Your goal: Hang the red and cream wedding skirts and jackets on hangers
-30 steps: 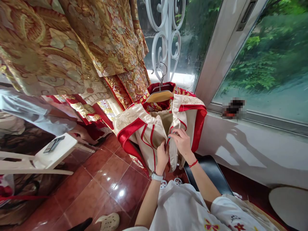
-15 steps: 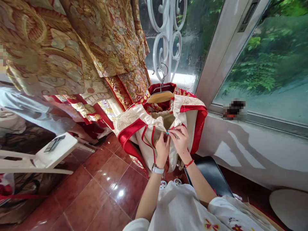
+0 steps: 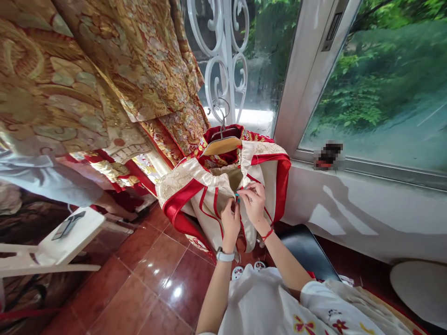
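Cream-and-red garment (image 3: 209, 204): hung in front of the body, parted at the front, with the front edges gathered between both hands.
Left hand (image 3: 230, 222): closed in a pinch at the left front edge, fingertips nearly meeting those opposite; wearing a pale watch (image 3: 224, 256).
Right hand (image 3: 254, 202): likewise closed in a pinch on the facing edge; exact piece between the fingertips, with a speck of teal, too small to tell.
Risk at the front edges: could slip from the fingertips if held too lightly, because of slick-looking cloth; could end up uneven if pinched at different heights.
Risk at the thin red trim: could pucker or pull at the stitching under an uneven tug.
Gathered neckband (image 3: 220, 179): glossy cream, ruffled into small folds; could twist or bunch if dragged sideways.
Broad red band (image 3: 181, 197): smooth, satin-like, curved along the outer edge.
Wooden hanger (image 3: 222, 147): tan, gently arched, with looped metal hooks; could swing under a sharp downward pull.
Red-and-gold collar (image 3: 248, 134): behind the cream cloth, raised embroidery; could snag on passing fingers.
White grille (image 3: 228, 46): slim scrolls and straight bars, just above.
Gold brocade cloth (image 3: 115, 70): stiff-looking, densely figured, hanging to the left.
Black seat (image 3: 305, 246): smooth, rounded corners, beside the right forearm.
Floor (image 3: 157, 284): glossy reddish tiles.
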